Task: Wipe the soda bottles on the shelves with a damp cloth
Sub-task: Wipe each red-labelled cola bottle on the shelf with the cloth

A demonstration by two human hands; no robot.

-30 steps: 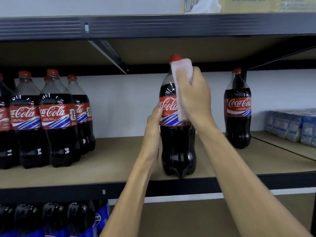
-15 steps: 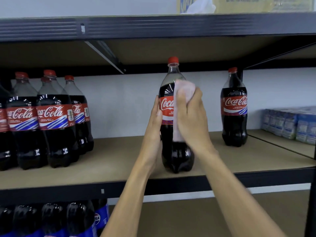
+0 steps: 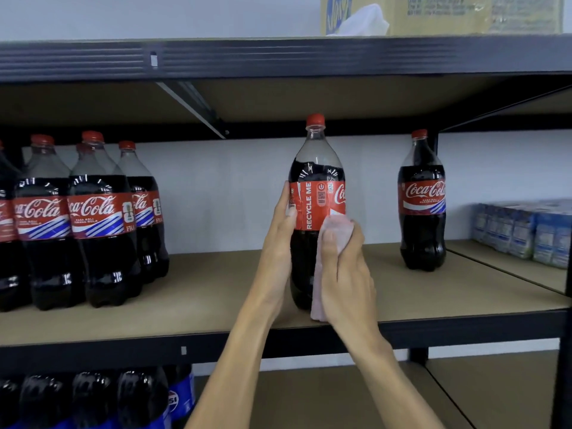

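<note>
A large cola bottle (image 3: 315,181) with a red cap and red label stands upright near the front of the middle shelf (image 3: 198,301). My left hand (image 3: 280,233) holds its left side at label height, thumb on the label. My right hand (image 3: 346,270) grips a pale pink cloth (image 3: 335,230) and presses it against the bottle's lower right side; the cloth hangs down to the bottle's base. A second cola bottle (image 3: 422,205) stands alone to the right. Several cola bottles (image 3: 93,224) are grouped at the left.
A black metal shelf beam (image 3: 278,57) runs overhead with a yellow carton (image 3: 433,13) on top. Blue shrink-wrapped packs (image 3: 523,230) sit at the far right. Dark bottles with blue labels (image 3: 130,400) fill the lower shelf at the left.
My right hand with the cloth slid down the bottle from the neck to below the label. The bottle turned, so the back of its label now faces me.
</note>
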